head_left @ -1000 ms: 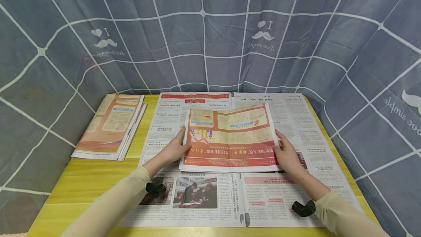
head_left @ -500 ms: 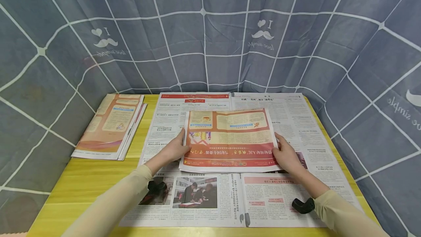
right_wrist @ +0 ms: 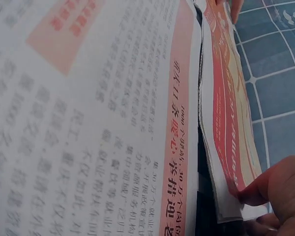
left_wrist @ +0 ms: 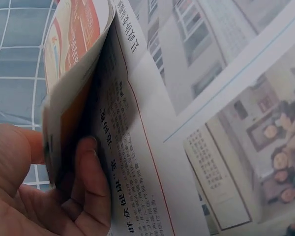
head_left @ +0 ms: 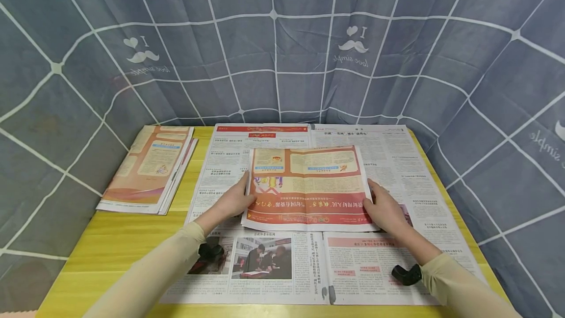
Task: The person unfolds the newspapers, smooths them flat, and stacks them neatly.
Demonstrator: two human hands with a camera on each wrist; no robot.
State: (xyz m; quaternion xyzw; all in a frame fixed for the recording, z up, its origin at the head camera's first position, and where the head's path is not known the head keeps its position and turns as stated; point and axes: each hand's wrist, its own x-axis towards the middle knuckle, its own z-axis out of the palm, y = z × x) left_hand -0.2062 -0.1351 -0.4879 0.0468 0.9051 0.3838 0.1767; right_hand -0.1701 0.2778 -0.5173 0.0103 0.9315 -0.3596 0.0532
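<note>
A folded newspaper (head_left: 309, 185) with a red and orange page on top lies between my two hands, over a wide-open newspaper sheet (head_left: 282, 293). My left hand (head_left: 231, 202) grips its left edge, thumb above and fingers beneath. In the left wrist view the left hand (left_wrist: 54, 187) pinches the folded paper (left_wrist: 71, 49), whose edge stands raised off the sheet. On the other side my right hand (head_left: 388, 212) holds the right edge. The right wrist view has the right thumb (right_wrist: 258, 191) on the red page near its corner.
On the yellow wooden table (head_left: 110, 244), a stack of folded newspapers (head_left: 145, 171) lies at the far left. A grey curtain (head_left: 300, 53) with white lines stands behind and along both sides. Black wrist devices (head_left: 406, 275) hang at both sleeve cuffs.
The far edge of the folded newspaper has dropped slightly, and the page lies flatter. My right thumb has slid a little inward over the page. Both hands keep their hold.
</note>
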